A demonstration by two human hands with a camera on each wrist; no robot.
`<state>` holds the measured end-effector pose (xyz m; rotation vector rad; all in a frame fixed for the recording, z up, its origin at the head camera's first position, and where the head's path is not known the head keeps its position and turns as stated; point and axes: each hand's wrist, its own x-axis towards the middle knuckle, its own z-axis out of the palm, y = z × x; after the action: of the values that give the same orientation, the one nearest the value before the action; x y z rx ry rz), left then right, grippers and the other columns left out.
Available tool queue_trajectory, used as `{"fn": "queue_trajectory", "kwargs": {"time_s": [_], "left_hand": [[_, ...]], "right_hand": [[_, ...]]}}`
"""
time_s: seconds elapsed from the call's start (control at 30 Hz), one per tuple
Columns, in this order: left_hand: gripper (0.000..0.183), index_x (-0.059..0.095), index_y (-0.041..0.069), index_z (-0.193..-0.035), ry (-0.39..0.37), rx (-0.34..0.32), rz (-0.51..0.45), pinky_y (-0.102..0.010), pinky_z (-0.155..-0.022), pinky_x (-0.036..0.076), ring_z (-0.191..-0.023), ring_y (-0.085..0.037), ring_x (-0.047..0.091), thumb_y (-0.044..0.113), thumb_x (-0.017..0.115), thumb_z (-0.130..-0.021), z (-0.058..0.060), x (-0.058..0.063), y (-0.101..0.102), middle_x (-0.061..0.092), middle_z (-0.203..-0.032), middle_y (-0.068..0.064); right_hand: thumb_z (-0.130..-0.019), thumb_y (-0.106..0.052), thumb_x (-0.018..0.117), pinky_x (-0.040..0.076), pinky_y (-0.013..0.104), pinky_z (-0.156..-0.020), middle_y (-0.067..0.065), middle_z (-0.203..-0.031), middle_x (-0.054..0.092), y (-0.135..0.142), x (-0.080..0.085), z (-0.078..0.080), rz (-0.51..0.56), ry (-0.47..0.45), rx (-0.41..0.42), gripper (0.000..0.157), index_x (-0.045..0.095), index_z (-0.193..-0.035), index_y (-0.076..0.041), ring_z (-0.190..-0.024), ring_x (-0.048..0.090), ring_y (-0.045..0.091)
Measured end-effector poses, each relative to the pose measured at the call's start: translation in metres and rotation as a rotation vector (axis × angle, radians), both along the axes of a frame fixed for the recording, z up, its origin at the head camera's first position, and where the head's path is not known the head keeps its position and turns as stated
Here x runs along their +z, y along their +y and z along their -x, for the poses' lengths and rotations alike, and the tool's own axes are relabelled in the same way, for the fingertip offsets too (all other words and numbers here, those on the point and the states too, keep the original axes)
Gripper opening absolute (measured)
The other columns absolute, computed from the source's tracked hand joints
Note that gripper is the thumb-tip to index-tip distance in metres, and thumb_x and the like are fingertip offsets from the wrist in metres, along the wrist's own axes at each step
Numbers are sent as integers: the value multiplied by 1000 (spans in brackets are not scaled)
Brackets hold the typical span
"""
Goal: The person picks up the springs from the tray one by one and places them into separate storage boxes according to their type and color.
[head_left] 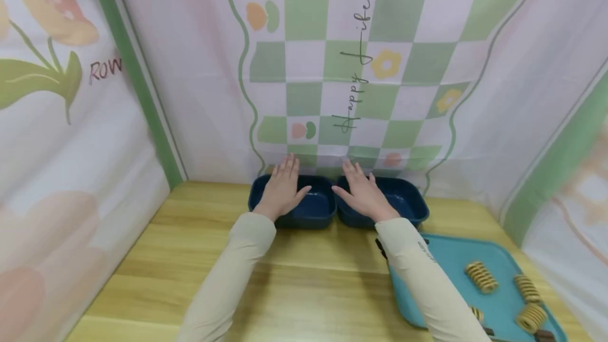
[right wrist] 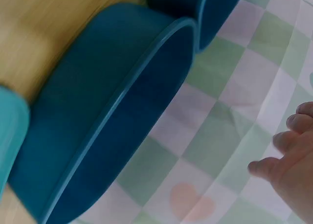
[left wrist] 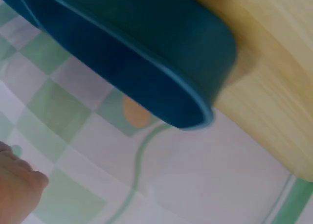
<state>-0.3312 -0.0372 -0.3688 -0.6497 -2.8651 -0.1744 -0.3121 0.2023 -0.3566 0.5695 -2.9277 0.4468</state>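
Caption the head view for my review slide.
Left hand and right hand open over two blue bins; a tray of striped rolls sits nearby on the table.

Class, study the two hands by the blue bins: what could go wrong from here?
1. The left bin and right bin stand with hardly any gap, so nudging one may shift the other.
2. The right sleeve crosses over the teal tray and might brush the ridged rolls when drawn back.

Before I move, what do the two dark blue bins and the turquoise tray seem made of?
Dark blue bins: probably molded plastic, slightly glossy, given bright edge highlights. Turquoise tray: likely plastic too, matte-looking, judging by its even color.
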Motion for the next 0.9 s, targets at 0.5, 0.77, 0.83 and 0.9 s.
{"fn": "queue_trajectory", "kwargs": {"time_s": [0.5, 0.77, 0.83, 0.9], "left_hand": [[76, 17, -18, -141, -21, 129, -184, -51, -113, 13, -139, -45, 12, 40, 40, -100, 18, -49, -97, 14, -148, -36], [74, 15, -19, -141, -99, 157, -169, -51, -113, 10, -139, -44, 11, 38, 39, -100, 12, -57, -113, 12, -149, -34], [73, 17, -19, -141, -93, 151, -131, -51, -113, 12, -139, -44, 12, 38, 39, -100, 11, -60, -112, 14, -149, -34], [73, 18, -18, -142, -82, 145, -72, -51, -113, 14, -139, -42, 14, 40, 37, -101, 11, -65, -110, 16, -149, -32]], "right_hand": [[-94, -34, 56, 11, 71, -100, 30, -152, 3, 198, -34, -101, 154, -67, -96, 85, 0, -152, -7, -132, 12, 56], [-89, -33, 65, 22, 77, -85, 47, -138, -8, 314, -76, -185, 40, -210, -286, 105, -13, -142, 13, -118, 8, 69], [-85, -36, 69, 33, 72, -80, 51, -134, -2, 329, -89, -199, -33, -207, -307, 110, -10, -138, 20, -110, 26, 70], [-79, -35, 74, 46, 58, -77, 52, -132, 2, 340, -104, -209, -79, -177, -313, 115, -6, -137, 22, -98, 38, 68]]}}
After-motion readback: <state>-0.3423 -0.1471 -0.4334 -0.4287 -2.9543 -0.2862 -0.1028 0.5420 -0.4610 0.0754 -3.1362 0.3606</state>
